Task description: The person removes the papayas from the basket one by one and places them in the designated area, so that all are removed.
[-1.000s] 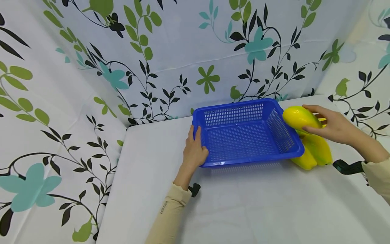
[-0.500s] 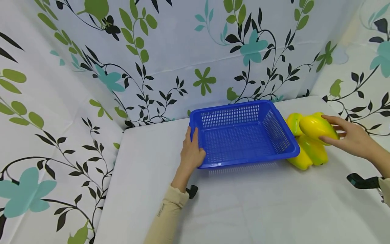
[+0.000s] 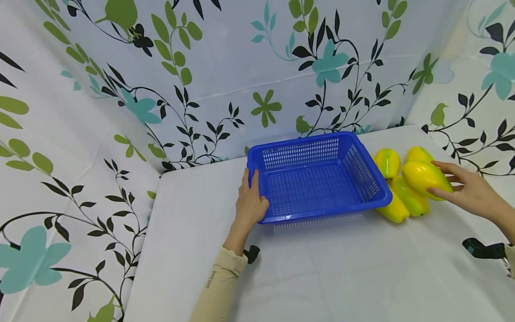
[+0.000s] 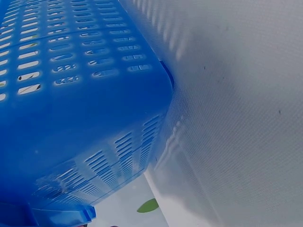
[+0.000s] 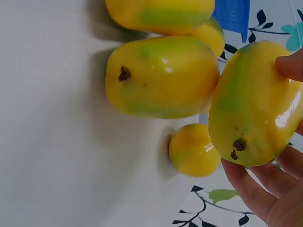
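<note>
A blue plastic basket (image 3: pixel 318 179) with lattice walls stands on the white table, with nothing inside it. My left hand (image 3: pixel 250 203) holds its left rim near the front corner; the left wrist view shows the basket's slotted outer walls (image 4: pixel 85 109) close up, and no fingers clearly. To the right of the basket, my right hand (image 3: pixel 468 188) grips a yellow mango (image 3: pixel 426 176) with green patches, thumb on one side and fingers on the other. Several similar mangoes (image 3: pixel 409 197) lie beneath and beside it, against the basket's right side. In the right wrist view the held mango (image 5: pixel 255 104) shows a brown stem scar.
A white cloth covers the table (image 3: pixel 322 273). Behind it and at both sides hang curtains (image 3: pixel 225 58) printed with leaves, flowers and birds. Black wrist-camera mounts (image 3: pixel 483 248) stick out near both wrists.
My right hand has carried the mango rightward and slightly down, away from the basket's right rim to over the other mangoes. The left hand keeps its hold; the head view has shifted slightly.
</note>
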A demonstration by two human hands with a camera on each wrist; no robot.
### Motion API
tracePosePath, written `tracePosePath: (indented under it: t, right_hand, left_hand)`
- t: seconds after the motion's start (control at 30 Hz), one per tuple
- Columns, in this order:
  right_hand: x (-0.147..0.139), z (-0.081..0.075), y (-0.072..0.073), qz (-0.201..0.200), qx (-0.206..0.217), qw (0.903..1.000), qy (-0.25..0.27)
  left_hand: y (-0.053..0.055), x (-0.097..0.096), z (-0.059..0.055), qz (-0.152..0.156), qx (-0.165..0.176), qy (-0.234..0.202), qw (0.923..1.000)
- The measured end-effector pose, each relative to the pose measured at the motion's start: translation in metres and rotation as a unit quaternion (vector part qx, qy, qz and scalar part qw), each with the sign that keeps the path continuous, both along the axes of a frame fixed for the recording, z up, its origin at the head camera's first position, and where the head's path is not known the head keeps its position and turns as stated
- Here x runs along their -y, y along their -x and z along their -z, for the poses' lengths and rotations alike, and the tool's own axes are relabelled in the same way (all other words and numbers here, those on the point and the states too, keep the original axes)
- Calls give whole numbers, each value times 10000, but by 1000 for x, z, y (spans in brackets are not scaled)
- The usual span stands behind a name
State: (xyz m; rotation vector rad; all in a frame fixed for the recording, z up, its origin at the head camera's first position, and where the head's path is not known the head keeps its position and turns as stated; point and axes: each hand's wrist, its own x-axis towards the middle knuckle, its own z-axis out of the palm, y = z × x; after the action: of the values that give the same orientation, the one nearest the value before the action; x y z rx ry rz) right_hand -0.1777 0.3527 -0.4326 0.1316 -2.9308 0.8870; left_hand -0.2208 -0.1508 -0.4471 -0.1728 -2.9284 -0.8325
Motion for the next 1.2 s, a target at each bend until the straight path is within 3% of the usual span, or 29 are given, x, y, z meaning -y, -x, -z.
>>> tracePosePath:
  t: [0.3,0.47,0.97,1.2]
  right_hand:
    - [-22,12,-12,570,279,9979,-103]
    - [-34,22,-11,719,421,9965,-114]
    - [-51,47,-3,674,925,9934,-22]
    - [-50,50,2,572,1040,9929,-42]
  left_hand:
    - [0,-1,0,20,-10,-29,10000]
    - [0,-2,-2,-2,-7,-48,10000]
    - [0,-3,0,20,61,-59,10000]
    - [1,-1,1,80,28,-19,10000]
